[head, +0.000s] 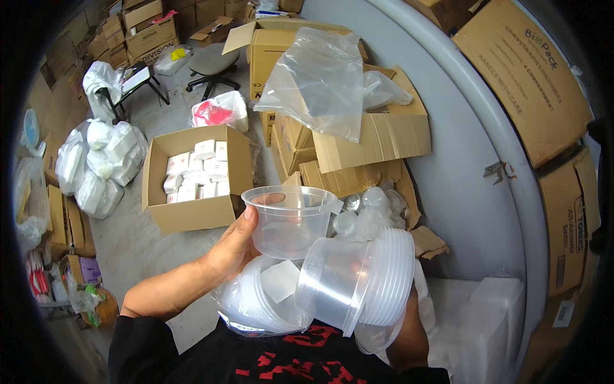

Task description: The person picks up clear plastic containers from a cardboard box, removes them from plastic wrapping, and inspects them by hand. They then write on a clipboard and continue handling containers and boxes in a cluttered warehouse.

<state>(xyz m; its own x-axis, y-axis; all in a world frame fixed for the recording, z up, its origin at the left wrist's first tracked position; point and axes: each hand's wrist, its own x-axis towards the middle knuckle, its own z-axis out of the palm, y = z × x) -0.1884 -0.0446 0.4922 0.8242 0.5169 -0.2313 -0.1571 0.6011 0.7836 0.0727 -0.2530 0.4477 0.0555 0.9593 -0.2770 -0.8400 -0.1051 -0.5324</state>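
My left hand (235,242) grips a single clear plastic tub (290,230) by its side, thumb near the rim. The tub is upright and looks bare inside. Below it, against my chest, a clear bag holds a nested stack of translucent tubs (252,297), with a pale square piece (280,281) at its mouth. Another nested stack of clear plastic tubs (355,278) lies tilted on its side to the right, its rims close together. My right forearm (407,338) reaches up behind this stack and supports it; the fingers are mostly hidden. A round clear plastic piece (379,336) hangs beneath the stack.
An open cardboard box (192,216) of white packets stands on the floor ahead. Torn cartons (374,139) with a plastic bag (321,81) lie beside a grey metal door (460,158). Bagged white containers (103,163), an office chair (213,62) and white foam-like blocks (494,317) are around.
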